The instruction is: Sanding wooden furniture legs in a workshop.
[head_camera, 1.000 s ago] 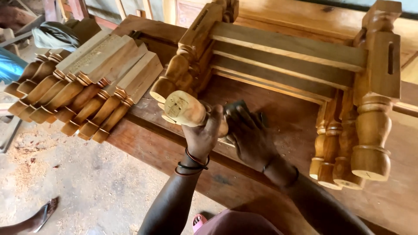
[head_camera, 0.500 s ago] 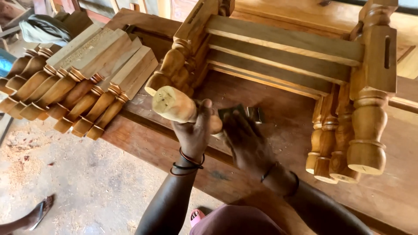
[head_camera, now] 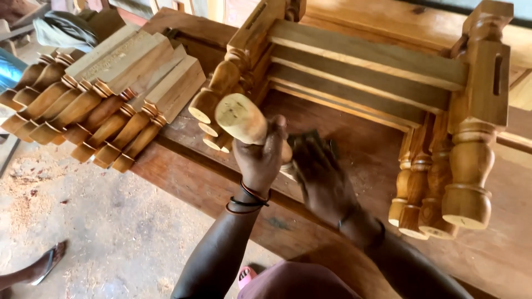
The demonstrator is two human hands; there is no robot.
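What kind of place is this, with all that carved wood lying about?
Most likely a furniture-making workshop. A stack of turned wooden legs lies on the workbench, sawdust covers the floor, and the left hand grips another turned leg.

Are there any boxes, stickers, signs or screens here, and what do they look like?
None: only bare wood, like the turned leg in the left hand and the stacked legs on the bench. A few faint dark marks show on some pieces.
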